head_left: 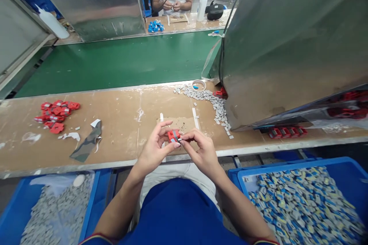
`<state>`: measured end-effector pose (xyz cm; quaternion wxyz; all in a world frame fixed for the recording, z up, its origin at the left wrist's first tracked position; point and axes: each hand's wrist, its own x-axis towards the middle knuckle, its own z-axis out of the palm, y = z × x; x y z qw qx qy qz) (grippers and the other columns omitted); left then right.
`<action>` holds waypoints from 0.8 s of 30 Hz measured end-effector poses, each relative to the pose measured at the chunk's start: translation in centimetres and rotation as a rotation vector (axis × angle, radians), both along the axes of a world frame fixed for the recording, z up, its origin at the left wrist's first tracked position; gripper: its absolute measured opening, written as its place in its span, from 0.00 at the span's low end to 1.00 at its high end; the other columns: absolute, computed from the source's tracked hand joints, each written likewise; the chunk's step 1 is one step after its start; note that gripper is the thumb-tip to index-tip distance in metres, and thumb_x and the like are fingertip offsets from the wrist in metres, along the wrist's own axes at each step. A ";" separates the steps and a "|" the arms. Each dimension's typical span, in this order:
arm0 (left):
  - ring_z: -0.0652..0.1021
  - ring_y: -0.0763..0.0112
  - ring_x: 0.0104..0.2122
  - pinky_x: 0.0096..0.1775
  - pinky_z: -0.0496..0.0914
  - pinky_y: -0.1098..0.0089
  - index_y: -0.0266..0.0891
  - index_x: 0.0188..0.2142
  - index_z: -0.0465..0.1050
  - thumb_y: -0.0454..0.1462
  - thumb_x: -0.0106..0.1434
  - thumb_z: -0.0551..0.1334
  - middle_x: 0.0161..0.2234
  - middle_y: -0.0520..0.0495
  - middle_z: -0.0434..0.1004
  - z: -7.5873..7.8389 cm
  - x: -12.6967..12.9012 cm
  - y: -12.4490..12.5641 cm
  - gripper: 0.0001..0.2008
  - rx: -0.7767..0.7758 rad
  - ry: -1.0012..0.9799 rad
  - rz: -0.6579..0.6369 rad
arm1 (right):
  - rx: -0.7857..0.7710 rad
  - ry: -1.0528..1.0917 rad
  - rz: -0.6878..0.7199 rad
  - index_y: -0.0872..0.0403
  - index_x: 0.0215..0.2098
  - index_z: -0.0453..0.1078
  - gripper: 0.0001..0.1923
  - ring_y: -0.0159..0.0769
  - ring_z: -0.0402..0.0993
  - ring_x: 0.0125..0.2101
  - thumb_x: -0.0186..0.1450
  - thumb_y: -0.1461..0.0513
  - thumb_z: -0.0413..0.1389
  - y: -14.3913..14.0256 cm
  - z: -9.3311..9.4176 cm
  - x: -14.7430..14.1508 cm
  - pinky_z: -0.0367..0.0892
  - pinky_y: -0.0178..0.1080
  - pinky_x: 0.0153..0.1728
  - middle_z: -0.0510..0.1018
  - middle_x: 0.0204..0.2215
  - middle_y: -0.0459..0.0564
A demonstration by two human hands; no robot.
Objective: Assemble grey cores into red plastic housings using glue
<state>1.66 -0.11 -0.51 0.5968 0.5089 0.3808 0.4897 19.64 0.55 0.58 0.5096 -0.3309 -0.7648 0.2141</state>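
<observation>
Over on the far left, a blue bin [94,203] holds a heap of small grey pieces, and above it on the long brown surface [120,122] lies a pile of red parts [56,115], with a few scraps of torn paper [86,141] just beside them. Moving toward the middle, the person's left hand [155,147] is raised just above the near edge of the surface, thumb and fingers curled closed around a small red part [173,135] that has a grey strip on it. The right hand [201,149] meets it from the other side, fingertips pinched shut on that same red part, so both hands share one hold and the piece sits between them, off the surface. My judgement is that the step in hand is fitting or pressing a grey piece into the red part; the next move seems to call for steady finger pressure and keeping the two pieces lined up. Farther right, loose grey pieces [214,101] trail along the surface past a roll of tape [198,84], up against a big metal hood [287,42]. A second blue bin [353,170] at the far right is full of blue-and-grey pieces. Across the green belt [123,61], another person sits working at a separate surface.
</observation>
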 end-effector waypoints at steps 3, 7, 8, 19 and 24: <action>0.80 0.71 0.49 0.51 0.76 0.76 0.29 0.51 0.69 0.39 0.54 0.76 0.51 0.35 0.78 -0.8 1.1 -0.1 0.29 -0.017 -0.110 0.137 | -0.041 0.053 -0.036 0.56 0.37 0.70 0.04 0.25 0.72 0.34 0.69 0.70 0.59 -0.2 -0.2 -0.5 0.68 0.28 0.35 0.75 0.33 0.46; 0.81 0.77 0.48 0.51 0.75 0.80 0.36 0.49 0.77 0.33 0.59 0.73 0.50 0.45 0.80 -1.1 1.5 -0.4 0.18 0.131 -0.145 0.188 | -0.049 0.089 -0.027 0.56 0.37 0.70 0.04 0.25 0.73 0.37 0.69 0.69 0.59 -0.6 0.0 -0.5 0.69 0.28 0.39 0.76 0.35 0.46; 0.81 0.77 0.48 0.51 0.75 0.80 0.38 0.49 0.77 0.32 0.60 0.72 0.50 0.46 0.80 -1.1 1.5 -0.5 0.18 0.161 -0.150 0.184 | -0.060 0.096 -0.023 0.55 0.38 0.70 0.04 0.25 0.73 0.38 0.70 0.69 0.58 -0.8 0.2 -0.4 0.69 0.28 0.39 0.76 0.36 0.46; 0.82 0.76 0.44 0.48 0.76 0.80 0.38 0.48 0.79 0.29 0.55 0.74 0.44 0.46 0.82 -0.8 1.2 -0.2 0.20 0.061 -0.266 0.094 | -0.080 0.082 -0.054 0.56 0.38 0.72 0.04 0.22 0.74 0.34 0.68 0.70 0.60 -1.3 1.4 -0.2 0.70 0.23 0.37 0.76 0.33 0.44; 0.82 0.77 0.44 0.47 0.75 0.82 0.38 0.46 0.80 0.27 0.54 0.73 0.43 0.48 0.82 -0.9 1.3 -0.4 0.20 0.086 -0.220 0.162 | -0.112 0.045 -0.081 0.58 0.34 0.72 0.04 0.23 0.71 0.30 0.68 0.70 0.59 -1.0 0.8 -0.3 0.67 0.26 0.32 0.74 0.29 0.45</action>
